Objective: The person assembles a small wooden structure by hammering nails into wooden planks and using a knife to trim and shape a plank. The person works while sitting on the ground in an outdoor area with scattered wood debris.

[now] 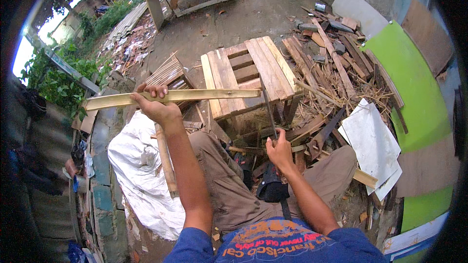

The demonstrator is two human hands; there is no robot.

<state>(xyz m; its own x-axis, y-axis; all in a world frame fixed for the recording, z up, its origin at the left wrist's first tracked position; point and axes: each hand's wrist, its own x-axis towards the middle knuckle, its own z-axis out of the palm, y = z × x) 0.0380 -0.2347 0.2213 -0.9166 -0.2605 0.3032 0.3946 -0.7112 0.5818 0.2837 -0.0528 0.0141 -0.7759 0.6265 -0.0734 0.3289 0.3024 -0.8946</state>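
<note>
My left hand (157,106) is closed round a long pale-yellow strip (209,95), which looks like split bamboo. The strip lies level across the front of a low slatted wooden stand (261,65), its right end over the stand's near edge. In my right hand (279,152), fingers wrapped round it, is the handle of a long, narrow, dark-bladed knife (267,109). Its blade points up and away from me, and its upper part meets or passes close by the strip's right end; whether they touch I cannot tell. The handle is mostly hidden by my fingers.
White sacking (141,165) lies left of my legs, with a bamboo pole (166,163) on it. A bundle of thin sticks (168,75) rests beyond. Scrap wood (336,58) is heaped at right, near white sheets (373,141) and a green panel (414,78). A table (195,5) stands behind.
</note>
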